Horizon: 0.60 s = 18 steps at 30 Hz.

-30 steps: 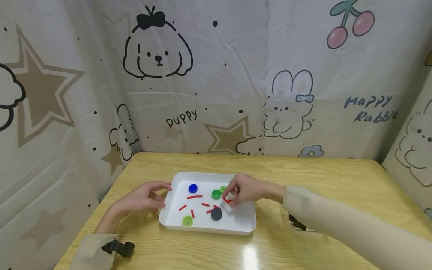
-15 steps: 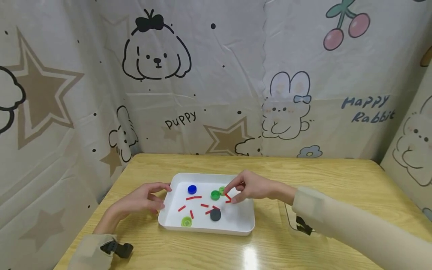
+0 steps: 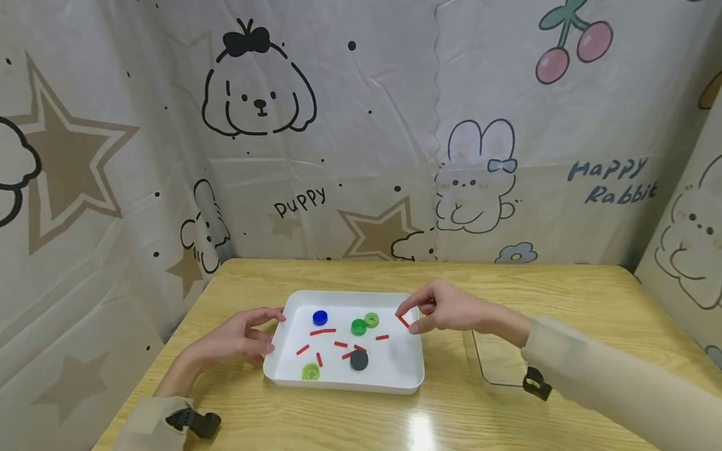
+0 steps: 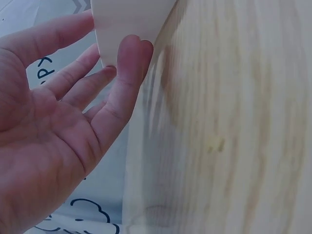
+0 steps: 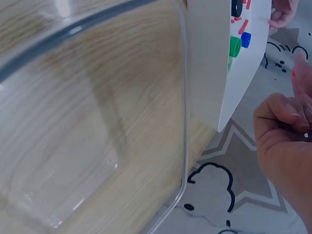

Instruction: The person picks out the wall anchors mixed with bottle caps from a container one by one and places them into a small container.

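My right hand (image 3: 448, 307) pinches a short red stick (image 3: 403, 322) between thumb and index finger, over the right side of a white tray (image 3: 338, 384). Fingers of my left hand (image 3: 234, 335) touch the outside of the tray's left wall, loosely bent. Several more red sticks (image 3: 382, 337) lie scattered inside, with a blue bottle cap (image 3: 319, 318), a dark grey round cap (image 3: 358, 359), a green cap (image 3: 358, 327) and two light green caps, one at the back (image 3: 371, 320) and one at the front left (image 3: 310, 372). In the right wrist view the held stick is mostly hidden.
A clear, see-through container (image 5: 184, 107) stands on the wooden table (image 3: 271, 419) right of the tray, partly under my right forearm in the head view. Behind the table hangs a printed cloth (image 3: 361, 125), with more cloth at both sides.
My right hand has lifted from among the sticks near the green caps and moved right with one red stick. Another stick stays behind in the tray. The left hand keeps its place.
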Each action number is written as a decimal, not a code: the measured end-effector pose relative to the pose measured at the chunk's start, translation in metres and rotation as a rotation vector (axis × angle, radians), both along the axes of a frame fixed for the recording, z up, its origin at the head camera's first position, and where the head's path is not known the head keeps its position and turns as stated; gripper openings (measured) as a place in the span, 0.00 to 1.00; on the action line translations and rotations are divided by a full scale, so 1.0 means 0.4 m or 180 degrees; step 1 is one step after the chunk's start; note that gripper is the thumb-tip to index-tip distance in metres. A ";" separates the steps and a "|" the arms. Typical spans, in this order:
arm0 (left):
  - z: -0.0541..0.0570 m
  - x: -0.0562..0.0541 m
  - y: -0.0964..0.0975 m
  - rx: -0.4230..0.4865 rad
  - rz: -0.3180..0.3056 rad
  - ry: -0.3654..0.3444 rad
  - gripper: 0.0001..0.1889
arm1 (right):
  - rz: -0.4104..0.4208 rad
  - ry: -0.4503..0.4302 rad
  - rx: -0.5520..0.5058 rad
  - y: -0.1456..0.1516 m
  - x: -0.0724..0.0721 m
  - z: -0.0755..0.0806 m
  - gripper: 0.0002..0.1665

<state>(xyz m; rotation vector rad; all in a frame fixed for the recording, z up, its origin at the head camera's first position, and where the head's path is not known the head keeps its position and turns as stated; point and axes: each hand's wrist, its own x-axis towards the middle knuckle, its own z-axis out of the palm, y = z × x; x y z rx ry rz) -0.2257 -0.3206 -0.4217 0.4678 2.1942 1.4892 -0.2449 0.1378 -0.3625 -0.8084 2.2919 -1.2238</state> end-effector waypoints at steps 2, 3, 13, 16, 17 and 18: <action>-0.001 0.002 0.000 0.0030 0.0030 -0.0024 0.29 | -0.0043 0.0023 -0.0008 0.021 0.004 0.007 0.18; -0.002 0.003 0.001 0.0037 0.0040 -0.0027 0.29 | -0.0062 0.0028 -0.0022 0.031 0.006 0.010 0.18; -0.008 0.010 0.001 0.0069 0.0052 0.0017 0.29 | -0.0265 -0.0016 -0.0162 0.122 0.026 0.032 0.21; -0.008 0.010 0.003 0.0052 0.0062 0.0064 0.29 | -0.0303 -0.0027 -0.0176 0.144 0.030 0.035 0.22; -0.008 0.011 0.003 0.0049 0.0068 0.0075 0.29 | -0.0316 -0.0032 -0.0171 0.150 0.031 0.035 0.22; -0.008 0.011 0.004 0.0047 0.0078 0.0094 0.29 | -0.0331 -0.0043 -0.0172 0.157 0.032 0.034 0.22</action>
